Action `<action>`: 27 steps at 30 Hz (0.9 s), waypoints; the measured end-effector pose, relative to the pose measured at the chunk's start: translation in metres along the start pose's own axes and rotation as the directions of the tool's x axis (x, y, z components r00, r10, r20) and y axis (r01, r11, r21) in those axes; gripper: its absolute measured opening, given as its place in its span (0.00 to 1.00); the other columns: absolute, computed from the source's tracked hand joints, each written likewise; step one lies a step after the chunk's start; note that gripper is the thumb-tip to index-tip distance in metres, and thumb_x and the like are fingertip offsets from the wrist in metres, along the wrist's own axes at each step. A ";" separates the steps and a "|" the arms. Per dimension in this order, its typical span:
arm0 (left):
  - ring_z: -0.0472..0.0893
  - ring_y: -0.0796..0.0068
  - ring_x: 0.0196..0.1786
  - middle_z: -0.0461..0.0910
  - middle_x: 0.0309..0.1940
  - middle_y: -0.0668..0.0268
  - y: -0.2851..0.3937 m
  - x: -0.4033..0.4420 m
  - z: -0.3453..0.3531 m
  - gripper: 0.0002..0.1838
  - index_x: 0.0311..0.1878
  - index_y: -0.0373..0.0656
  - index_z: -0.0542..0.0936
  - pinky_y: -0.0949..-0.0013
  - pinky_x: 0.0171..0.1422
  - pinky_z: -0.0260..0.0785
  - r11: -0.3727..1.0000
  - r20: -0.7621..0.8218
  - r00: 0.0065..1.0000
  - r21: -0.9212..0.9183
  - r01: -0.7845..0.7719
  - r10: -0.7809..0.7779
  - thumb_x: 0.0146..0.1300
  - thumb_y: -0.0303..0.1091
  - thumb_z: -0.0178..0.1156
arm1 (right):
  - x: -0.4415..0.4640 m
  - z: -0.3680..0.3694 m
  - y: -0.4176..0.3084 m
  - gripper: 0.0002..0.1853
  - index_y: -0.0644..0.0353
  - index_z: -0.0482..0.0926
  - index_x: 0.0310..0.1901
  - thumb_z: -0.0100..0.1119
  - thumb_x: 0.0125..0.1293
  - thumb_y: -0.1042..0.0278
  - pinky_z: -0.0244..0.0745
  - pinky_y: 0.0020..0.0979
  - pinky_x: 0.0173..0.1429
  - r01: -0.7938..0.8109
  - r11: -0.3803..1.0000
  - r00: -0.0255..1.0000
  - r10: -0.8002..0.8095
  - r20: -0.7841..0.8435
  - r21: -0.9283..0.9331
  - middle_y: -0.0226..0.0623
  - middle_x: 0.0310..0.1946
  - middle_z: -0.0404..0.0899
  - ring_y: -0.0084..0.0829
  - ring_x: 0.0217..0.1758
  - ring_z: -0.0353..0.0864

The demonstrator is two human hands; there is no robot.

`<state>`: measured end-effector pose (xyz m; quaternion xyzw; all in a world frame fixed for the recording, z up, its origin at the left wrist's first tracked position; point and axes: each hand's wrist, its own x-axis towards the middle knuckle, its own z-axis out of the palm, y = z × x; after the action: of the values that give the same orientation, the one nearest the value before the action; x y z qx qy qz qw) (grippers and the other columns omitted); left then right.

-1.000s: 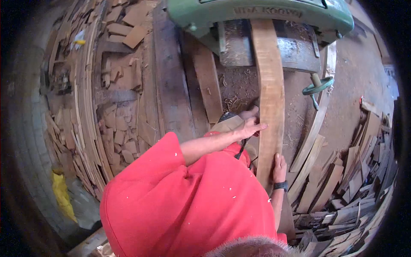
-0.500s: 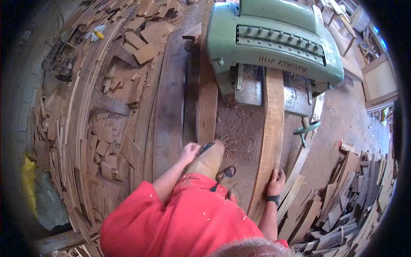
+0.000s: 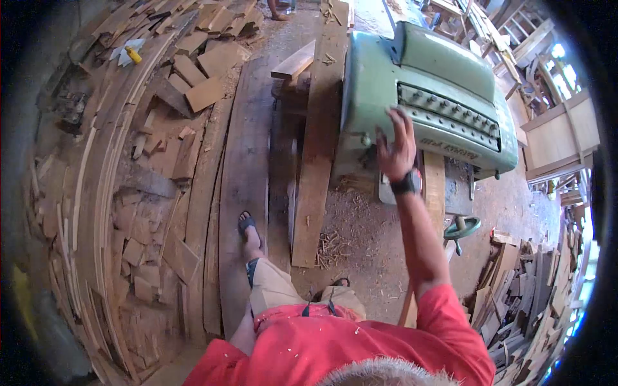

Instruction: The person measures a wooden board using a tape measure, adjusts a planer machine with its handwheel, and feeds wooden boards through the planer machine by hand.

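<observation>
My right hand [image 3: 398,147], with a dark watch on its wrist, is raised in front of the green machine [image 3: 428,90]. Its fingers are apart and nothing is in them. Whether it touches the machine cannot be told. A long wooden board [image 3: 434,183] runs out from under the machine's front, partly covered by my right arm. My left forearm hangs by my left thigh, and the left hand itself is hidden. One sandalled foot [image 3: 248,225] rests on a wide dark plank [image 3: 244,154].
Another long board [image 3: 318,141] lies left of the machine. Wood offcuts [image 3: 145,257] cover the left floor, and more [image 3: 515,289] are piled at the right. A green handwheel [image 3: 462,228] juts out below the machine. Another person's foot [image 3: 279,14] shows at the top.
My right hand has left the board and moved up and forward to the machine. The left hand has dropped out of sight. One foot has stepped left onto the plank.
</observation>
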<state>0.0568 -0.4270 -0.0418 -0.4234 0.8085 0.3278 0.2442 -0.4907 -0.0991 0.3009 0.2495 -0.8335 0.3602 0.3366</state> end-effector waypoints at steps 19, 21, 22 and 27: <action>0.83 0.66 0.42 0.84 0.40 0.58 0.064 0.190 -0.318 0.25 0.53 0.36 0.80 0.63 0.46 0.75 0.840 0.161 0.975 -0.500 0.212 -0.150 0.68 0.51 0.57 | 0.116 0.203 0.020 0.43 0.54 0.61 0.69 0.70 0.55 0.47 0.48 0.52 0.77 -0.429 0.469 0.812 0.575 -0.101 -0.772 0.41 0.71 0.60 0.44 0.76 0.56; 0.83 0.73 0.37 0.83 0.41 0.60 0.074 0.206 -0.320 0.24 0.51 0.37 0.80 0.67 0.38 0.75 0.817 0.136 0.975 -0.533 0.219 -0.173 0.66 0.50 0.60 | 0.120 0.203 0.019 0.43 0.54 0.61 0.69 0.70 0.55 0.47 0.47 0.52 0.78 -0.439 0.453 0.793 0.601 -0.098 -0.776 0.41 0.72 0.59 0.43 0.76 0.55; 0.83 0.73 0.37 0.83 0.41 0.60 0.087 0.206 -0.328 0.24 0.51 0.37 0.80 0.67 0.38 0.75 0.825 0.128 0.978 -0.525 0.209 -0.166 0.66 0.50 0.60 | 0.121 0.201 0.018 0.43 0.54 0.61 0.69 0.70 0.56 0.47 0.47 0.52 0.78 -0.433 0.443 0.781 0.620 -0.080 -0.785 0.41 0.72 0.58 0.43 0.77 0.55; 0.83 0.76 0.35 0.83 0.41 0.65 0.152 0.235 -0.354 0.18 0.51 0.39 0.80 0.71 0.36 0.74 0.693 0.238 0.970 -0.708 0.133 0.057 0.69 0.45 0.59 | 0.127 0.201 0.014 0.44 0.53 0.60 0.70 0.69 0.56 0.48 0.46 0.54 0.78 -0.464 0.430 0.756 0.648 -0.094 -0.774 0.41 0.72 0.58 0.42 0.78 0.52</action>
<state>-0.2360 -0.7456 0.0854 -0.4589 0.5707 0.6614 0.1621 -0.6588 -0.2667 0.2858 -0.1685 -0.9692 0.0378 0.1758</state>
